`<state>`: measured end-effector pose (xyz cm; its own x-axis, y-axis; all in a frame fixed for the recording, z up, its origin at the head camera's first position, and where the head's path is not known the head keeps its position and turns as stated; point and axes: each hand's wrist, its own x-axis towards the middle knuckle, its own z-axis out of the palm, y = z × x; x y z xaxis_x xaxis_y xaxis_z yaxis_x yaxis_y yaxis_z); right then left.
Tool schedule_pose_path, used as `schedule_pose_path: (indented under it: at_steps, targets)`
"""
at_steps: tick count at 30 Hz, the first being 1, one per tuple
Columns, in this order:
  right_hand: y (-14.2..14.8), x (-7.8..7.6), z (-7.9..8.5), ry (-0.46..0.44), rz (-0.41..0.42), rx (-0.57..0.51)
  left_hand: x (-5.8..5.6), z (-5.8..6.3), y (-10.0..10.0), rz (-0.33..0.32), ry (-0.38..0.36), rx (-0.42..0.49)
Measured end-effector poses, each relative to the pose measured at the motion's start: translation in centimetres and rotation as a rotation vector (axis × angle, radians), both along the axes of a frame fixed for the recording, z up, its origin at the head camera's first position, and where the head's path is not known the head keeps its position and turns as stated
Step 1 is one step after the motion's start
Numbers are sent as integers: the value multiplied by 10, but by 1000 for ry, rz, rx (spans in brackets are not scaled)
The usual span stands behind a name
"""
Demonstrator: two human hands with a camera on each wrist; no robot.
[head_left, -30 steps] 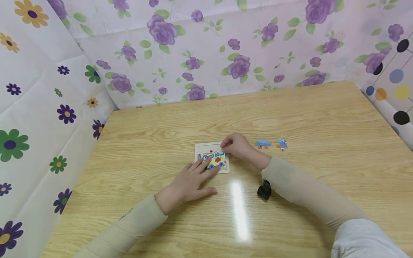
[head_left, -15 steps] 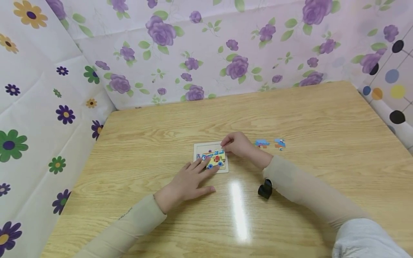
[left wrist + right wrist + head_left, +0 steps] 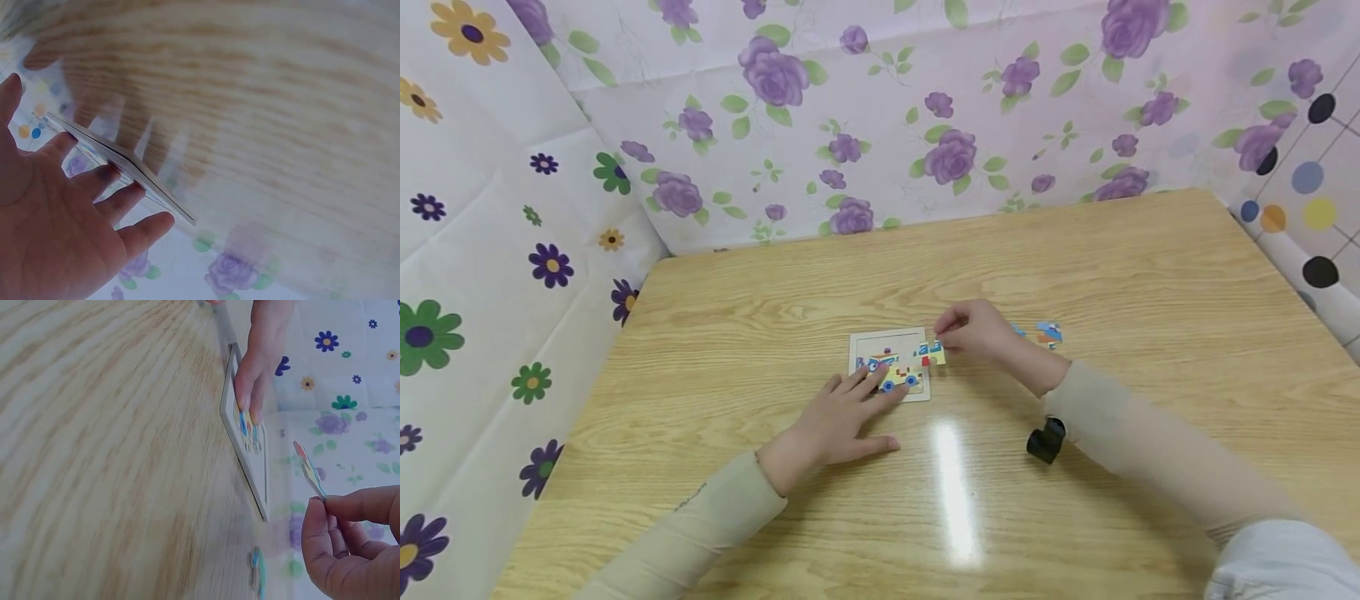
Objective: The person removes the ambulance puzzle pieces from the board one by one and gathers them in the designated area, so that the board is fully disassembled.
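Observation:
On the table lies a white-framed puzzle board (image 3: pixel 867 338) with a partly assembled picture of a yellow vehicle. My left hand (image 3: pixel 838 423) rests on its lower left with spread, straight fingers that cover part of the picture. In the left wrist view the fingers of that hand (image 3: pixel 72 212) lie against the board (image 3: pixel 139 167). My right hand (image 3: pixel 983 333) pinches a yellow puzzle piece (image 3: pixel 934 358) with blue windows and some red, held over the board's right edge. The right wrist view shows this piece (image 3: pixel 309 470) between thumb and fingertips, raised off the board (image 3: pixel 253 465).
Right of the right hand lies a loose blue and orange puzzle piece (image 3: pixel 1049 332). Another blue piece (image 3: pixel 1018 330) is partly hidden behind that hand. A black wrist camera (image 3: pixel 1047 440) hangs under the right sleeve. Floral cloths (image 3: pixel 850 117) hang behind the wooden table (image 3: pixel 760 308).
My right hand has lifted the window piece out of the picture and moved it to the right, leaving a gap above the wheels. The left hand has stayed in place on the board.

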<state>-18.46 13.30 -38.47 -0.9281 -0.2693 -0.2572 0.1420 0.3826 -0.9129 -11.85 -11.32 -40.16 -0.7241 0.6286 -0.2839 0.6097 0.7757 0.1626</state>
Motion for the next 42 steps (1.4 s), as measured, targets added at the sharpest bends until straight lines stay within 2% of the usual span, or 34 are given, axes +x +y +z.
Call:
schedule_pose_path:
  at_steps: [14,25,34,42]
  targets:
    - [44,9,-2,-2,-16,31,0,3,-2,-51,50,17]
    - [72,19,3,8,-44,83,-1,5,-3,-54,33,26]
    - [96,25,1,-2,-60,107,-2,3,-3,-50,17,25]
    - [118,30,0,4,-67,138,-1,6,-3,-16,-59,44]
